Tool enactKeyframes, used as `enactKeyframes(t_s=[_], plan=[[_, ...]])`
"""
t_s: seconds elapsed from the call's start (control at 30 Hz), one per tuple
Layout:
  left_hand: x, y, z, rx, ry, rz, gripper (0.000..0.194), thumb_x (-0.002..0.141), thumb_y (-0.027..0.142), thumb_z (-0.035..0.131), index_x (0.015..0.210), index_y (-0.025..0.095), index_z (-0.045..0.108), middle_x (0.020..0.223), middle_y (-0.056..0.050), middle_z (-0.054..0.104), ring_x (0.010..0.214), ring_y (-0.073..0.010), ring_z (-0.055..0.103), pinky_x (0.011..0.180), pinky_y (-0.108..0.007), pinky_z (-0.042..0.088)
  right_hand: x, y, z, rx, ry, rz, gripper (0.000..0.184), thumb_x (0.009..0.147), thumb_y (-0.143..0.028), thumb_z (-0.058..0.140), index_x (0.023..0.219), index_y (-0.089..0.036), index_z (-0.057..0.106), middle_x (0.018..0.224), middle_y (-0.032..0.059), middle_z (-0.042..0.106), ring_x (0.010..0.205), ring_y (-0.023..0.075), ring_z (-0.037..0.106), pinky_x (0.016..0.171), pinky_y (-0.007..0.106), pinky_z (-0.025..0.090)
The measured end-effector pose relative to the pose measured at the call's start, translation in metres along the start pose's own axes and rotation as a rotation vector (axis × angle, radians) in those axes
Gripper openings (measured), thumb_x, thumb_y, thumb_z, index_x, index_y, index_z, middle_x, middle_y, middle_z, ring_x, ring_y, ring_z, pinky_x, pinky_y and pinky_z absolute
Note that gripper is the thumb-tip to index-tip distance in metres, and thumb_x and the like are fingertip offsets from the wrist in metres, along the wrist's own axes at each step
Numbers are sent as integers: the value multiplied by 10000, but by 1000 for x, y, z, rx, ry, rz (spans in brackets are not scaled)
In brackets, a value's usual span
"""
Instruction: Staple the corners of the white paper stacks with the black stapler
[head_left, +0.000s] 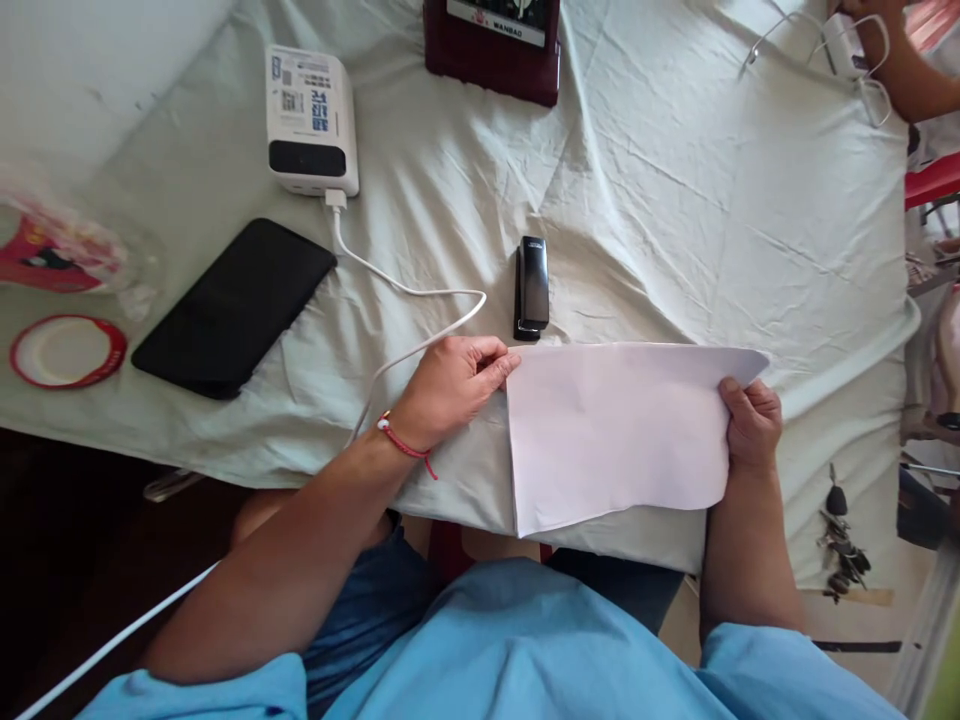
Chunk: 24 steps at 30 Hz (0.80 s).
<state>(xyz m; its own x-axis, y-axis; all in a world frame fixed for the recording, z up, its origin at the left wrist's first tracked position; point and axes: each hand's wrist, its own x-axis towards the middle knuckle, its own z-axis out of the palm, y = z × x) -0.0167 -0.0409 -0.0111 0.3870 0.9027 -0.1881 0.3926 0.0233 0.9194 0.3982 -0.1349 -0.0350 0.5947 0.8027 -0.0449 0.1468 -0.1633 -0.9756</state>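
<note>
White paper sheets point(619, 435) lie between my two hands, over the front edge of the cloth-covered table. My left hand point(457, 385) pinches their upper left corner between thumb and fingers; a red string bracelet circles that wrist. At the right edge, my right hand point(752, 420) grips the paper with the thumb on top, its other fingers partly hidden. The upper right corner curls slightly. Just beyond the paper's top edge, near my left hand, a black stapler point(532, 285) lies on the cloth, touched by neither hand.
A white power bank-like box point(311, 120) has a white cable point(420, 290) running past my left arm. Left of it lie a black pouch point(236, 305) and a red-rimmed ring point(67, 350). Keys point(844, 545) sit at right. Another person's arm point(900, 60) shows at far right.
</note>
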Motion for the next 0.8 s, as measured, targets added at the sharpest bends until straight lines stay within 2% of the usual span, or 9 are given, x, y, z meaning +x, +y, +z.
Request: enactKeyframes(t_s=[0.2, 0.33, 0.57, 0.7, 0.8], plan=[[-1, 5, -4, -43, -30, -30, 284, 929, 372, 666, 725, 178, 707, 671, 20, 668, 659, -128, 557, 664, -281, 389, 1, -2, 1, -24, -19, 20, 503, 616, -644, 1021, 823, -229, 826, 703, 4, 742, 574, 140, 596, 495, 274, 493], [0, 7, -5, -80, -77, -98, 263, 931, 352, 666, 726, 189, 688, 542, 51, 563, 530, -112, 491, 581, -271, 363, 2, -2, 1, -34, -19, 18, 498, 606, -650, 1018, 802, -239, 818, 689, -2, 730, 564, 138, 567, 480, 273, 462], [2, 8, -7, -300, -130, -173, 88, 860, 275, 705, 819, 199, 721, 543, 60, 571, 480, -110, 520, 513, -237, 409, 2, -2, 1, -35, -13, 13, 497, 604, -639, 1026, 827, -241, 828, 739, 4, 761, 605, 154, 598, 520, 297, 512], [1, 9, -5, -323, -118, -179, 97, 844, 283, 729, 825, 188, 717, 572, 55, 591, 500, -102, 529, 517, -227, 413, 3, -1, 1, -38, -8, -8, 497, 608, -632, 1026, 838, -237, 831, 764, 8, 766, 617, 149, 589, 532, 295, 507], [1, 9, -4, -288, -89, -152, 186, 877, 345, 744, 789, 186, 700, 563, 56, 585, 510, -100, 537, 544, -231, 420, 3, -1, 1, -45, -11, -7, 487, 626, -625, 1020, 842, -233, 827, 775, 9, 759, 626, 148, 578, 546, 298, 501]])
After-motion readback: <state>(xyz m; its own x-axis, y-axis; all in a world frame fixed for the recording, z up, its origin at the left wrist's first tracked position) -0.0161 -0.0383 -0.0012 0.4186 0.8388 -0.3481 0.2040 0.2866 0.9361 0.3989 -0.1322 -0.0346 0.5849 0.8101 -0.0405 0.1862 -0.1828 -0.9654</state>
